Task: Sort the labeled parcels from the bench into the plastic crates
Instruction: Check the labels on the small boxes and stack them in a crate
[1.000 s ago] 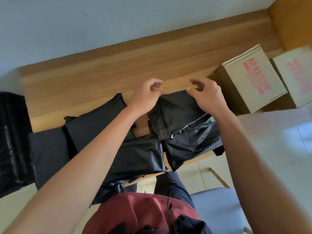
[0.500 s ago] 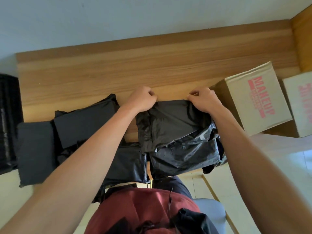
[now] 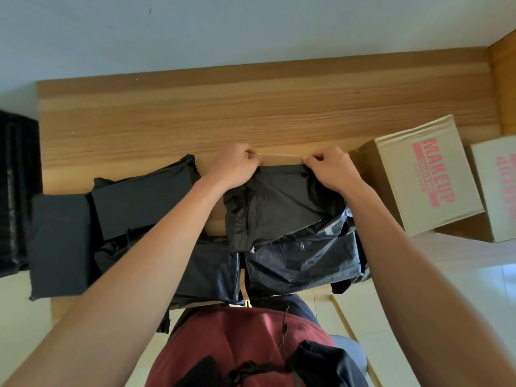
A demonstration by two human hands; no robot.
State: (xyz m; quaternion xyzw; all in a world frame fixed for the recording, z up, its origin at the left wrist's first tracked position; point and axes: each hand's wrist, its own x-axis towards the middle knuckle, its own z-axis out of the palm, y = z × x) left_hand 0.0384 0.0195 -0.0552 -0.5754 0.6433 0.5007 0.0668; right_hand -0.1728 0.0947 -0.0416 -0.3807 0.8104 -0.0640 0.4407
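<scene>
Several black plastic-wrapped parcels lie along the near edge of the wooden bench [image 3: 251, 115]. My left hand [image 3: 234, 167] and my right hand [image 3: 331, 170] both pinch the far edge of the top black parcel [image 3: 279, 202], one at each corner. A thin pale strip runs between my two hands along that edge. This parcel rests on a crinkled black parcel [image 3: 301, 261]. More black parcels [image 3: 142, 196] lie to the left under my left forearm. No label shows on any of them.
A cardboard box printed MAKEUP [image 3: 424, 177] stands on the bench at the right, with a second box [image 3: 499, 185] beside it. A black crate [image 3: 16, 188] sits off the bench's left end. The wall is behind the bench.
Both hands came down from above the parcel and closed on its far edge. The pale strip now shows between them.
</scene>
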